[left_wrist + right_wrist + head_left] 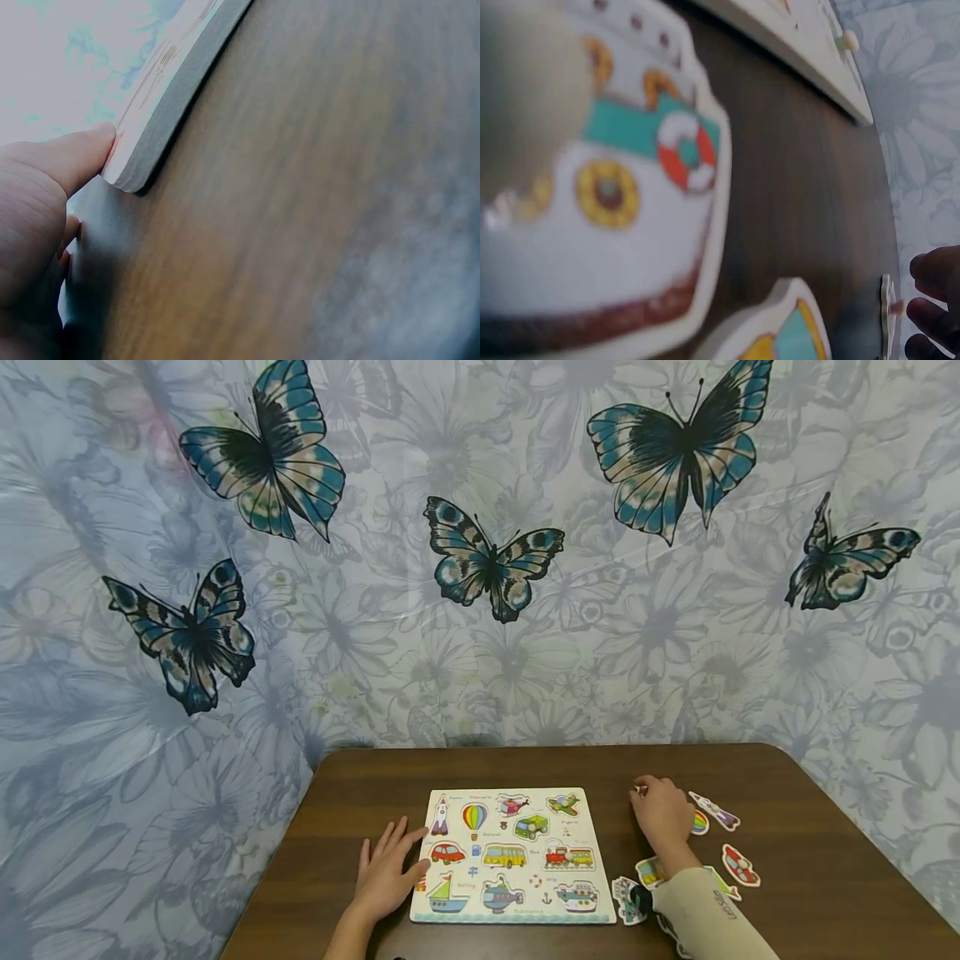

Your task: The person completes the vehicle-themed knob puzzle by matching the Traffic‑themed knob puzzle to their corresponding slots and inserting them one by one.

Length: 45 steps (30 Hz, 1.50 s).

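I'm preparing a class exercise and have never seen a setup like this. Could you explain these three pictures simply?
There is no machine here: a person works bare-handed at a brown table. The wide picture is taken from the person's head, looking forward and down; the two close-ups come from the left and right wrists. On the table lies a pale board with pictures of vehicles. To its right are loose pieces, among them a rocket piece and a ship piece. The left hand touches the board with its thumb. The right hand is among the loose pieces; whether its fingers hold one is hard to tell.
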Each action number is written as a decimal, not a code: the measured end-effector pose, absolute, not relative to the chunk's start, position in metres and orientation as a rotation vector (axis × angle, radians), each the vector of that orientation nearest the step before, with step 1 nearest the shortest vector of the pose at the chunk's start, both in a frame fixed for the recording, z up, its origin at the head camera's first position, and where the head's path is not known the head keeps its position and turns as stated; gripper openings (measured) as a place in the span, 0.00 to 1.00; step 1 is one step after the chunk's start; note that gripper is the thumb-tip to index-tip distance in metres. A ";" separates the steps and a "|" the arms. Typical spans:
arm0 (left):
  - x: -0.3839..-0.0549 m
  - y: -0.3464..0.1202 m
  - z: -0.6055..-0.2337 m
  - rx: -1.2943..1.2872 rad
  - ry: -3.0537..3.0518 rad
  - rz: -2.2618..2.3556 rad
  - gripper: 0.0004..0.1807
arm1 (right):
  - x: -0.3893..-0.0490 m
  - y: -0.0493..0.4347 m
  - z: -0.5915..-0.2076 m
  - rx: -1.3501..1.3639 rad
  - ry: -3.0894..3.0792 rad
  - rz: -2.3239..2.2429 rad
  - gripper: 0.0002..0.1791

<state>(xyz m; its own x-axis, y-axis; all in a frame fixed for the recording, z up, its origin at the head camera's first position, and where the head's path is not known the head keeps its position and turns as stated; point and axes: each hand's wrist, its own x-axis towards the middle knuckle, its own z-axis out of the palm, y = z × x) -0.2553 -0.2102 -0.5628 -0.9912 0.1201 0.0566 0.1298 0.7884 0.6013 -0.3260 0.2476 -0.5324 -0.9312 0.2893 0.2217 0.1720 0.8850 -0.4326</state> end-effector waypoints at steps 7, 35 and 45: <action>-0.255 -0.211 -0.562 -0.207 -2.953 -1.006 0.29 | -0.332 0.258 -0.531 -0.454 -2.824 0.569 0.16; -0.253 -0.209 -0.561 -0.216 -2.912 -0.999 0.29 | -0.341 0.265 -0.536 -0.531 -2.832 0.514 0.18; -0.255 -0.208 -0.561 -0.189 -2.957 -0.991 0.29 | -0.340 0.266 -0.537 -0.478 -2.826 0.534 0.17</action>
<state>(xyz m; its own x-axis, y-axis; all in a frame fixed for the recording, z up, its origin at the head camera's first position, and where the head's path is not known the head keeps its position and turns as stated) -0.2549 -0.2084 -0.5607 -0.9925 0.1092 0.0550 0.1203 0.7916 0.5991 -0.3398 0.2663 -0.5374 -0.9215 0.3549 0.1577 0.2730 0.8807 -0.3871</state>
